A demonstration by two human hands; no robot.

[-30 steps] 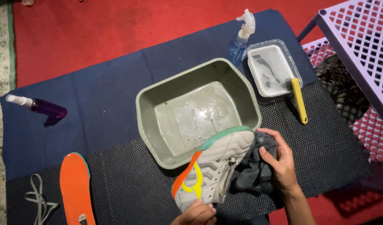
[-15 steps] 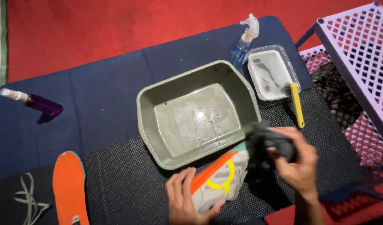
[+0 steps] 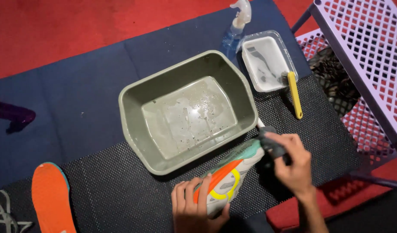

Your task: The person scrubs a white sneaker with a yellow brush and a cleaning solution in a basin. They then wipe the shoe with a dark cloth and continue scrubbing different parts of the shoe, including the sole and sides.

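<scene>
Head view, left to right: an orange insole [image 3: 51, 200] lies at the near left on a black mat [image 3: 116, 194]. The left hand [image 3: 194, 211] grips a grey sneaker [image 3: 228, 181] with orange and yellow markings, just near of a green basin [image 3: 133, 129]. The right hand [image 3: 293, 166] clenches a dark cloth [image 3: 272, 144] against the shoe's heel.

A red carpet [image 3: 77, 30] covers the floor, lit unevenly, brighter toward the top. On it lies a dark blue mat [image 3: 73, 99], spread at a slant. Over the near part of that mat sits a black mesh mat [image 3: 121, 194] with a dotted, grippy texture, reaching to the right edge. At the right stands a lilac rack [image 3: 367, 56] with a perforated lattice shelf and slim legs, its shadow falling dark on the floor beneath.
</scene>
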